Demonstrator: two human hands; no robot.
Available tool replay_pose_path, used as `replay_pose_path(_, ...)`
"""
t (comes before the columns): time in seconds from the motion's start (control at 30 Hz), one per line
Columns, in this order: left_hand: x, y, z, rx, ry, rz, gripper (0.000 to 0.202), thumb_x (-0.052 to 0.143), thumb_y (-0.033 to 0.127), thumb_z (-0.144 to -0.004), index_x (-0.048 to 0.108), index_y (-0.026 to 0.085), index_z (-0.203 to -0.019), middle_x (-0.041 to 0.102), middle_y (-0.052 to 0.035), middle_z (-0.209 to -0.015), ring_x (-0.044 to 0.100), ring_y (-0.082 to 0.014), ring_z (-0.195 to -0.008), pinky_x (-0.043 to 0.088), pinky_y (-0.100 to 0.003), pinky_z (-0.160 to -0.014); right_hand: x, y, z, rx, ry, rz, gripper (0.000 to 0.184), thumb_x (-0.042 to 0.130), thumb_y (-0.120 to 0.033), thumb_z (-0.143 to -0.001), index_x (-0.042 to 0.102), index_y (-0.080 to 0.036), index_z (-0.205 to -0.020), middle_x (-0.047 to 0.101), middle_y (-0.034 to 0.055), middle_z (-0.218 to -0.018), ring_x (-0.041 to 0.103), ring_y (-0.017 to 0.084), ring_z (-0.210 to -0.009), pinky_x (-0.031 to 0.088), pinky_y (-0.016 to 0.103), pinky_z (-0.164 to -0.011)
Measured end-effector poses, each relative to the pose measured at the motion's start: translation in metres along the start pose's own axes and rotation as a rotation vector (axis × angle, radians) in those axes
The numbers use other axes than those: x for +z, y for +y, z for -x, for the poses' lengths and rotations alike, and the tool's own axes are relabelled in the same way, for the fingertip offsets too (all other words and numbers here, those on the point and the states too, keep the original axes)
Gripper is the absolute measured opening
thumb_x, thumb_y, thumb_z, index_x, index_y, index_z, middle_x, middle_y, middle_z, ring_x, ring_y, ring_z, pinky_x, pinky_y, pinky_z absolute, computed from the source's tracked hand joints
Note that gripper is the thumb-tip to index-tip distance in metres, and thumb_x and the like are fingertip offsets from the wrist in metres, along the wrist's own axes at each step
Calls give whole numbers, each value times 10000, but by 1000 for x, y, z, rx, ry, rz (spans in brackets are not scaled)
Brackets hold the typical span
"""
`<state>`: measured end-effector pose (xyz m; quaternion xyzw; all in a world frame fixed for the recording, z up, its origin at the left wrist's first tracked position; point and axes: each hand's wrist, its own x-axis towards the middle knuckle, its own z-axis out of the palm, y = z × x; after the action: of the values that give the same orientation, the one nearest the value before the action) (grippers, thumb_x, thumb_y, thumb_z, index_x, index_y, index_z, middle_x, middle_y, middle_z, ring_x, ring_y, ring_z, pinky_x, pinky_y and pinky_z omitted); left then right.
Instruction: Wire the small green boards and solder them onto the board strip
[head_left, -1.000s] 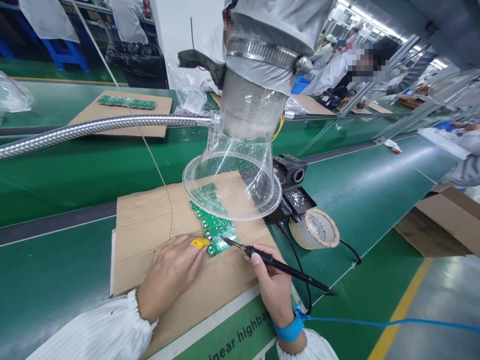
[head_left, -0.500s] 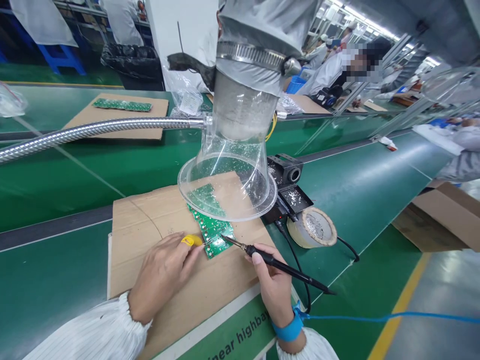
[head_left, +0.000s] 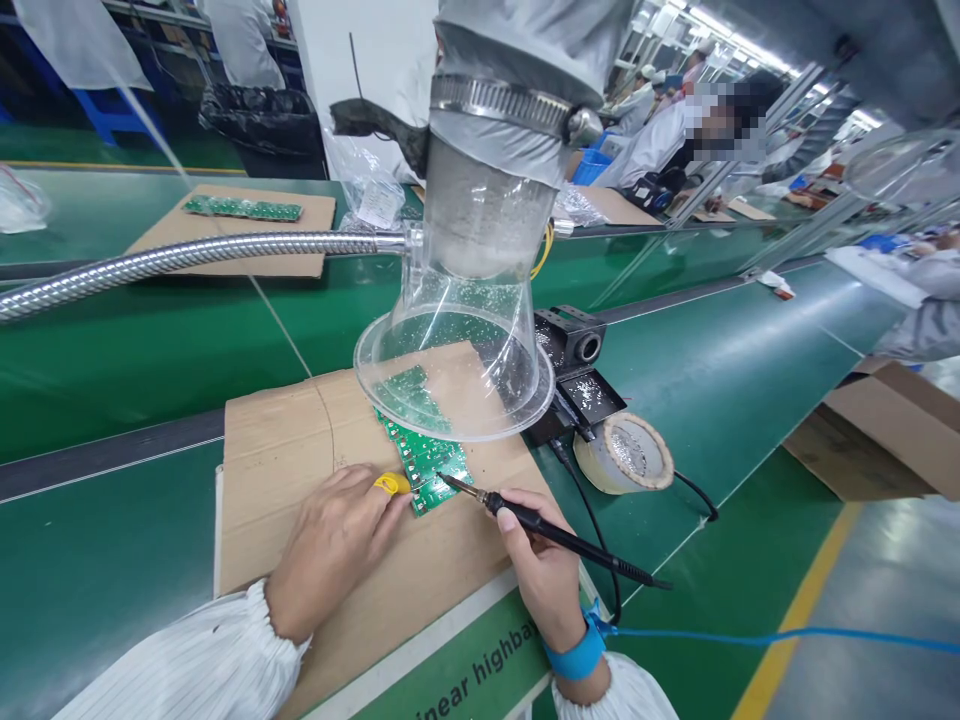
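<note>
My right hand (head_left: 541, 575), with a blue strap at the wrist, is closed around the black handle of a soldering iron (head_left: 570, 538). The iron's tip meets the lower part of a green circuit board (head_left: 431, 468). My left hand (head_left: 334, 540) wears a yellow finger cot (head_left: 391, 485) and pinches a thin solder wire (head_left: 328, 415) at the board's left edge. That wire trails up and away to the left. The board lies on brown cardboard (head_left: 270, 480), and its far end shows through a clear fume hood (head_left: 454, 385).
Right of the board stand a black soldering stand (head_left: 574, 350) and a round pot (head_left: 626, 455) with solder bits. A flexible metal tube (head_left: 187, 255) crosses at left. Another board (head_left: 244, 208) lies on cardboard behind. An open carton (head_left: 877, 430) is at right; other people sit beyond.
Both hands have stayed by the board. The iron's tip has shifted slightly left, and my left hand slightly right. The solder wire now runs straighter and further up to the left.
</note>
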<state>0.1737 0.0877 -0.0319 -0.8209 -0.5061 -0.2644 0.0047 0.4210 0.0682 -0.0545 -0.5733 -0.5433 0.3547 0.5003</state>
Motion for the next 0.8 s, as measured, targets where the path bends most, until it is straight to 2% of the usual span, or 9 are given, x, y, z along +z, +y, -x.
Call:
replay_pose_path(0.3,-4,2,-2,-34,18,-8,272,562,326,-1007,575,206,-763,653,-34,-735,625,-215,-708,468,-347,-655,0,2,1,24,56,-47,183,698,-408,-930,753,-266,-1032,763,51,-1000,755,236,-907,621,409,-875)
replay_pose_path(0.5,-2,3,-1,-74,1,7,239,545,316,-1012,627,215,-812,671,-34,-779,625,-203,-695,441,-332,-634,-1,3,2,36,60,-54,217,692,-428,-933,746,-246,-1038,762,66,-992,756,248,-904,627,406,-836)
replay_pose_path(0.63,0,2,1,-53,-2,9,184,542,239,-993,619,207,-829,690,-53,-831,645,-216,-727,463,-350,-659,0,-1,0,16,38,-34,189,692,-415,-926,750,-252,-1002,763,57,-926,759,246,-867,629,386,-797)
replay_pose_path(0.8,1,0,1,-25,3,-5,197,546,234,-996,595,205,-807,707,-73,-865,662,-229,-747,483,-367,-663,2,-5,-2,9,29,-50,166,696,-396,-922,757,-264,-1002,765,53,-949,764,233,-830,638,370,-768)
